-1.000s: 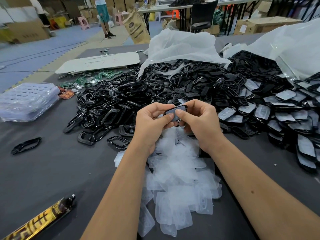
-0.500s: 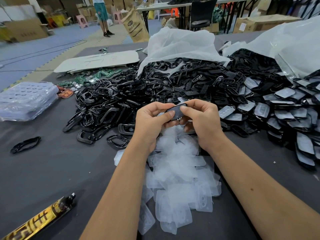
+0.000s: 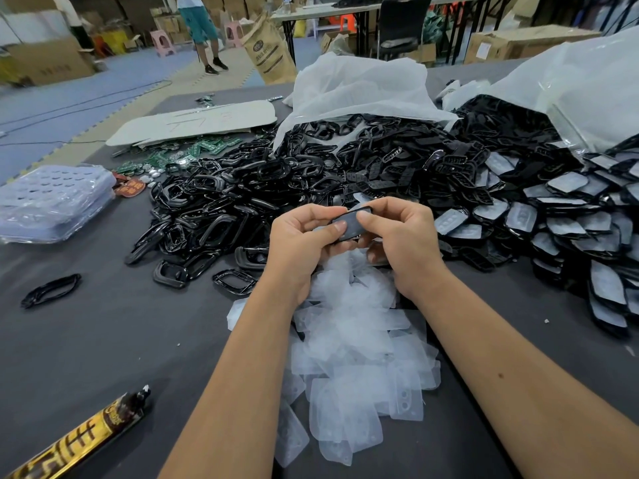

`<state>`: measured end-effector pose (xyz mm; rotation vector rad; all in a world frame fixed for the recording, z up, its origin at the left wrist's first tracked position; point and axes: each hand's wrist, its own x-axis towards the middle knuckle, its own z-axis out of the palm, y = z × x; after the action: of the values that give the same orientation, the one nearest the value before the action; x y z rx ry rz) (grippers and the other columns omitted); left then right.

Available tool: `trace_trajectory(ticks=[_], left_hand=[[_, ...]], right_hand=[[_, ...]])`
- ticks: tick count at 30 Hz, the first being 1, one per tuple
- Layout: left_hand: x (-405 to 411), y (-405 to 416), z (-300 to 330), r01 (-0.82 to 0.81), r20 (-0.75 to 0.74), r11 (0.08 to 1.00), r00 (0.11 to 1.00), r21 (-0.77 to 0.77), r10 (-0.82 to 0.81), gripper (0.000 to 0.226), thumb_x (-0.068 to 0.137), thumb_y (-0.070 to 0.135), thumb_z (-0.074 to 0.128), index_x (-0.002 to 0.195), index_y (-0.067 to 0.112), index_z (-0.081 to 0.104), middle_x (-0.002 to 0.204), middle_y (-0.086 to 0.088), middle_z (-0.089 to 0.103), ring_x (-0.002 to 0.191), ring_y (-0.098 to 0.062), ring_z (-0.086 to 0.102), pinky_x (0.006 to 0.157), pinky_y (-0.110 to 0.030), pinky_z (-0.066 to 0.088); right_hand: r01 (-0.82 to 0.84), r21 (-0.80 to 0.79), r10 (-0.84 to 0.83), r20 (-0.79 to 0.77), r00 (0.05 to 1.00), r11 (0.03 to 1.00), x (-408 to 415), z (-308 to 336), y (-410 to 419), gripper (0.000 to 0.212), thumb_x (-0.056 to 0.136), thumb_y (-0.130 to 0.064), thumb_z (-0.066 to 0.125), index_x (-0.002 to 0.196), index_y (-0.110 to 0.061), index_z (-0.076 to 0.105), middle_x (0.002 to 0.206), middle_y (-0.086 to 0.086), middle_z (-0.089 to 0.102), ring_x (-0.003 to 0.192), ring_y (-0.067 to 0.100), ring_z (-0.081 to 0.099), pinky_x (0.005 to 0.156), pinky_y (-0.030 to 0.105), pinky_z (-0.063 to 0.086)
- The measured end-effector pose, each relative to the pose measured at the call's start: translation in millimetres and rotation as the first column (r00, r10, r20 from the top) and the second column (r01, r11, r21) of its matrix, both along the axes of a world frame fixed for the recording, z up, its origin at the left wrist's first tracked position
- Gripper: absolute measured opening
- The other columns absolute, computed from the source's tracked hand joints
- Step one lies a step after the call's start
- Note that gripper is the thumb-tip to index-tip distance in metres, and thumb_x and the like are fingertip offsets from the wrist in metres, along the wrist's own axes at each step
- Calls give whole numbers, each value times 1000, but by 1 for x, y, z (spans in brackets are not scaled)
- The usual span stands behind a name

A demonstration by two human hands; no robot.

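Black shell (image 3: 350, 225) sits pinched between left hand (image 3: 302, 245) and right hand (image 3: 406, 242).

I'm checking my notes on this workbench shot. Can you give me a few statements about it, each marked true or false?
1. The left hand and the right hand both pinch one small black plastic piece. True.
2. A pile of translucent white plastic sheets lies below the hands. True.
3. The gold and brown wrapped stick lies on the right of the grey table. False: it lies at the lower left.
4. The lone black oval ring rests on the heap of black plastic frames. False: it lies apart from the heap, on bare table.
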<state>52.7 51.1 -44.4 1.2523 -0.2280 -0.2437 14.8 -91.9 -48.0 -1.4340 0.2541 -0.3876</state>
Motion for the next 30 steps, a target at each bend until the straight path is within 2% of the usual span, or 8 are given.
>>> trace_trajectory(ticks=[6,11,15,18,24,27,30], left_hand=[[3,4,0,-55,13,998,998,10,55,17,93,-12,64,102,-1,73,84,-15,78,65,-22,74,60,-20,59],[2,5,1,-63,17,997,998,35,62,18,96,-11,61,101,0,73,86,-16,78,68,-22,74,60,-20,58],[1,4,1,-70,51,995,996,69,67,11,93,-4,70,99,3,75,82,-11,78,67,-19,73,61,-20,57],[-1,3,0,-91,101,988,992,127,78,18,87,-5,77,101,6,74,80,-7,77,62,-15,71,60,-19,56],[-1,2,-1,-105,82,982,992,155,93,20,88,-10,73,102,4,73,73,-4,75,55,-12,69,55,-18,54],[-1,2,-1,-111,50,983,993,145,105,19,89,-12,70,101,3,72,73,-5,75,55,-13,69,53,-18,53],[1,2,1,-150,42,977,989,151,145,18,90,-12,69,99,4,72,78,-9,76,56,-14,69,53,-18,52]], right_hand=[[-37,75,36,4,999,997,2,1,-3,13,99,-12,69,87,-7,74,63,5,66,55,15,61,44,23,47],[-32,73,33,-8,999,997,1,1,-1,20,98,-18,71,81,-10,73,63,8,65,51,14,60,42,22,46],[-23,23,23,18,1000,999,0,0,-1,11,96,-12,73,87,-6,75,64,3,67,56,14,63,46,23,50],[-16,-6,16,33,999,1000,-1,-1,-1,10,95,-10,75,87,-4,74,63,1,67,54,13,62,47,23,51],[19,-110,-12,61,998,994,1,-5,0,10,95,-9,75,85,-5,74,59,1,67,51,11,62,48,23,52],[33,-178,-22,64,998,983,1,-7,2,12,99,-9,69,90,-4,75,61,3,68,52,11,64,49,23,53],[11,-154,-5,37,999,988,4,-7,2,24,105,-11,57,91,-2,74,62,7,67,54,14,64,47,26,54]])
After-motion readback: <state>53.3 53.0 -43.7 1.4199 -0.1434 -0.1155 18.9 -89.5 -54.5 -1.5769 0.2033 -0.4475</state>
